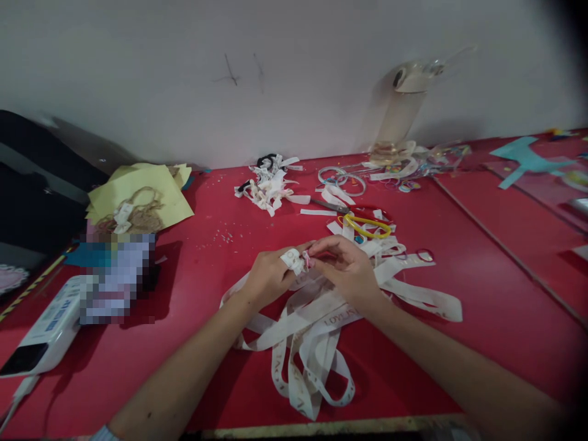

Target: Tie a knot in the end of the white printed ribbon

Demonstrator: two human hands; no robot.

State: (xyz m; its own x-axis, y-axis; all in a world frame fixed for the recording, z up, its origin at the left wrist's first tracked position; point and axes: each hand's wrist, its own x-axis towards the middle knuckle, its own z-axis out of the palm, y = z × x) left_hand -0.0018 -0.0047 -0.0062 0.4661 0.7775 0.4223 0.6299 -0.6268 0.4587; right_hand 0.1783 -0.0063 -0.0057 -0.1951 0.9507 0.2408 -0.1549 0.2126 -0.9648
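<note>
Your two bare forearms reach in from the near edge of a red worktop (pixel 184 275), angling inward until your hands nearly meet around its middle. Your left hand (pixel 271 275) has its back turned up and its fingers curled inward, gripping a small gathered bunch of white ribbon (pixel 293 261) between thumb and forefinger. Your right hand (pixel 346 263) comes from the other side with its wrist low and knuckles arched, thumb and forefinger pinching a tiny pink piece (pixel 307 260) at the bunch's right end; its lower fingers are folded, partly hidden. Whether the pink piece is a band is too small to tell. The bunch is held above the worktop, over a loose tangle of long, flat whitish ribbon with gold lettering (pixel 294 321) that trails toward the near edge. Just beyond your right hand lie metal scissors with red and yellow handles (pixel 348 211). Nearer the far edge sits a pile of ruffled white ribbon pieces (pixel 271 190), and toward the left edge, yellow paper sheets (pixel 172 205).
</note>
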